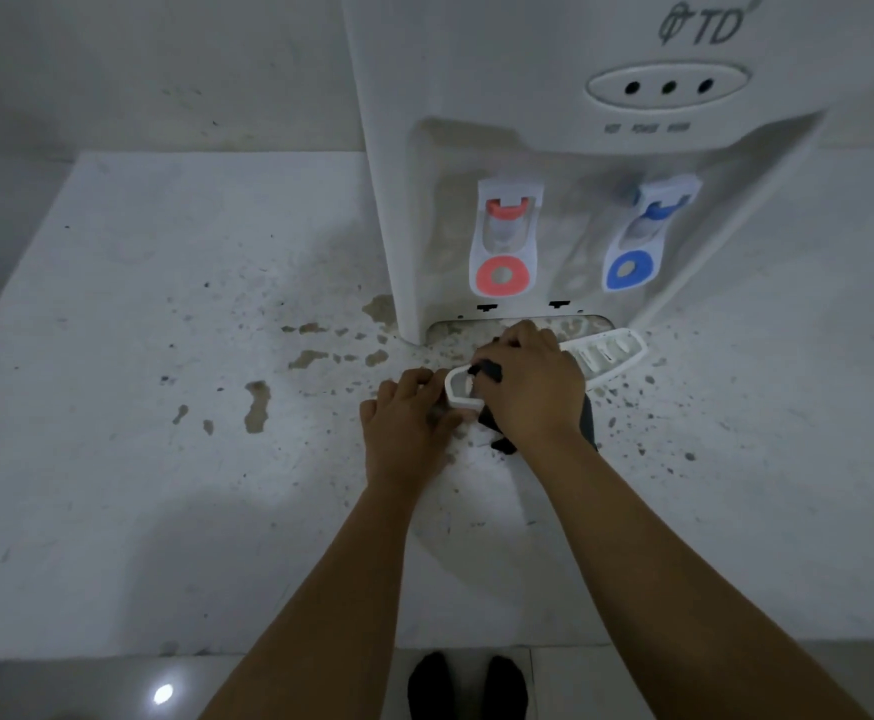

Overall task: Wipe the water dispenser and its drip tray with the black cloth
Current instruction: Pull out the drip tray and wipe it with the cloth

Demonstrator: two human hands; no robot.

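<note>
A white water dispenser [606, 122] stands at the back of a white counter, with a red tap [503, 236] and a blue tap [637, 241]. Its white drip tray [458, 389] is out of its slot and lies on the counter in front. My left hand [406, 423] holds the tray's left end. My right hand [528, 387] presses the black cloth [492, 371] into the tray; the cloth's loose end hangs out below my wrist. The slotted tray grille [609, 350] lies apart, to the right of my right hand.
The white counter [139, 356] is speckled with brown stains and chipped patches around the dispenser's base. Its front edge runs near the bottom, with tiled floor and my dark feet [468, 685] below. A wall stands behind the counter.
</note>
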